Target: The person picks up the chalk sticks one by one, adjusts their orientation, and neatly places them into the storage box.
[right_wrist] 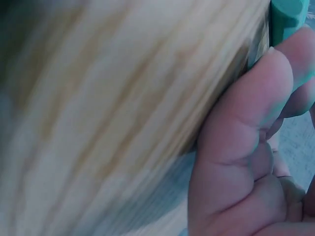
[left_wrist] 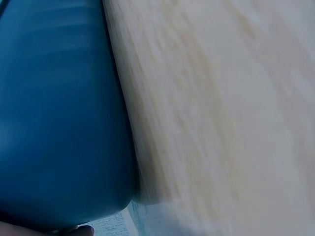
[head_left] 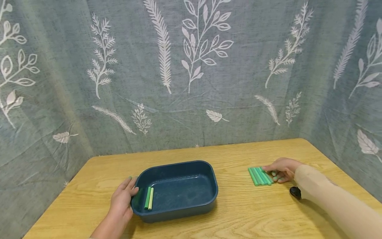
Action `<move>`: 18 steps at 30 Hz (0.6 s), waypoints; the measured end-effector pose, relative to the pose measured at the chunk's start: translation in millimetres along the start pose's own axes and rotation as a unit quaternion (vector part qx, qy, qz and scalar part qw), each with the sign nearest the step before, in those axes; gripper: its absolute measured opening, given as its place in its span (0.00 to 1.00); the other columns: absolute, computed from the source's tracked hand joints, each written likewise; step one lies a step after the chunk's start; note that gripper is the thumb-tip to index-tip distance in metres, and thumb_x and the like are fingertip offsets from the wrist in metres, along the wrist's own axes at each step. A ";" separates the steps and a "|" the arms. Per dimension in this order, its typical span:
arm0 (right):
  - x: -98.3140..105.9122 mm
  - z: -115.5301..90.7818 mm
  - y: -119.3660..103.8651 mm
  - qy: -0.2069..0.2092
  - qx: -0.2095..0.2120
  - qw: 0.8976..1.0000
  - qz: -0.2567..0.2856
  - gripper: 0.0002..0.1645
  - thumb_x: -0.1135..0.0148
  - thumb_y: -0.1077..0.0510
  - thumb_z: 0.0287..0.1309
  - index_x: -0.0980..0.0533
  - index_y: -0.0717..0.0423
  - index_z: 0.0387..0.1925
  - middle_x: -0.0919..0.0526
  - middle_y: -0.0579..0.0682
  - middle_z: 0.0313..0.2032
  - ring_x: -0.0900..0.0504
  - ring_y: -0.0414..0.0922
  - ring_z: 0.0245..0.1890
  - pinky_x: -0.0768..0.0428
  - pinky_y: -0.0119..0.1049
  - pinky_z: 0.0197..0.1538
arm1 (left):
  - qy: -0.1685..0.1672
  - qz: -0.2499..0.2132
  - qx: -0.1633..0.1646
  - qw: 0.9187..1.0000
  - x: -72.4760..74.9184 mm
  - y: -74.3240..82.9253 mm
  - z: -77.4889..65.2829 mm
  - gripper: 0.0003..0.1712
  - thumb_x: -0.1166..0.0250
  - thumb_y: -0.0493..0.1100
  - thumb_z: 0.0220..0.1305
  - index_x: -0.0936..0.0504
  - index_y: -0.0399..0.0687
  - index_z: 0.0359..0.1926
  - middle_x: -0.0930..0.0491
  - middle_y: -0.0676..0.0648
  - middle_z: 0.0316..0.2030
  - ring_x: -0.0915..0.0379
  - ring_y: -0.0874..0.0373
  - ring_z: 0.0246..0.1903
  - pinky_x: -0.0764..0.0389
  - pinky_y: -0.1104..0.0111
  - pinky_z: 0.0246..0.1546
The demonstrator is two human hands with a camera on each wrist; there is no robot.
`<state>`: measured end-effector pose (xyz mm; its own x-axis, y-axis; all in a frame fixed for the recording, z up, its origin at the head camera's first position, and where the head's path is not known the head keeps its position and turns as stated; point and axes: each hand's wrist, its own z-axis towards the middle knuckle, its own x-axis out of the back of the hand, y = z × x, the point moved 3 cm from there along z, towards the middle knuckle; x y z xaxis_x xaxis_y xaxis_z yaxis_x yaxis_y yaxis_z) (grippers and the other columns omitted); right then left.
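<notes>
Smoothly rounded tub (head_left: pixel 185 196); slim green sticks (head_left: pixel 260 176)

Yellowish wood-grain surface (head_left: pixel 238 212) with rounded far corners, grey-green cloth (head_left: pixel 241 96) hanging beyond its far edge and along the left and right sides, white leafy sprigs (head_left: pixel 196 71) and feathery fronds (head_left: pixel 164 49) printed across it, some small, some tall
</notes>
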<state>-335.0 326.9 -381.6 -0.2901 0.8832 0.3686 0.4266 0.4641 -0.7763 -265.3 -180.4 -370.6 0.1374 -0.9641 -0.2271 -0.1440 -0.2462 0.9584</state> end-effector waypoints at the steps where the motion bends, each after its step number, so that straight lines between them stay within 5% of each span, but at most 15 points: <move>1: -0.8 0.2 -1.5 0.000 0.001 1.000 -0.005 0.18 0.38 0.49 0.65 0.27 0.52 0.21 0.27 0.44 0.16 0.25 0.36 0.16 0.23 0.28 0.24 | 0.000 -0.002 0.001 1.000 0.6 -0.4 -0.1 0.37 0.63 0.28 0.75 0.71 0.41 0.75 0.66 0.41 0.75 0.72 0.47 0.73 0.52 0.58 0.70; 18: 0.5 -1.8 -3.2 0.001 -0.002 1.000 0.002 0.19 0.40 0.53 0.66 0.30 0.52 0.19 0.31 0.43 0.15 0.30 0.35 0.14 0.25 0.26 0.23 | -0.003 0.003 -0.004 1.000 -0.3 -0.7 -0.4 0.36 0.64 0.28 0.75 0.72 0.40 0.75 0.67 0.40 0.75 0.73 0.47 0.73 0.53 0.57 0.70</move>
<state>-335.0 325.9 -378.1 -0.2870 0.8850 0.3667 0.4306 0.4611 -0.7759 -264.9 -179.8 -371.2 0.1305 -0.9661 -0.2228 -0.1360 -0.2400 0.9612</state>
